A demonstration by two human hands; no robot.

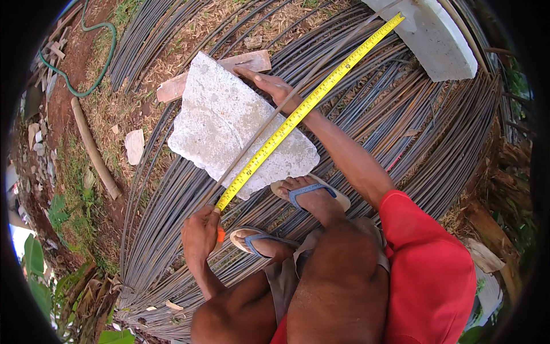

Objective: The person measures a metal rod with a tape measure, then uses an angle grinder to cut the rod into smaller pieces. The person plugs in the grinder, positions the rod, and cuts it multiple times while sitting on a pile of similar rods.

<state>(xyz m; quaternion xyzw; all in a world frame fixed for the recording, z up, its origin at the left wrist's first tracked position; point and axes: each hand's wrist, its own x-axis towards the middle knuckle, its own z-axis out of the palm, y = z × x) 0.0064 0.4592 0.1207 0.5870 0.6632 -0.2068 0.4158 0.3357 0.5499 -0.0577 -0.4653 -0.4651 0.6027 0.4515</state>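
A yellow tape measure (282, 133) is drawn out at a slant, from near my feet up to a concrete block at the far right. My left hand (199, 234) is closed around its near end, where a bit of orange case shows. A thin steel rod (252, 146) runs alongside the tape, its near end reaching my left hand. Both cross above a rough pale concrete slab (220, 117). My right hand (269, 87) is stretched out flat at the slab's far right edge, fingers straight, with the rod passing over it.
Many long steel rods (395, 114) lie bundled beneath my sandalled feet. At the far right stands the concrete block (438, 46). A wooden board (175, 88) lies behind the slab. On the left are a wooden pole (94, 149) and a green hose (113, 49).
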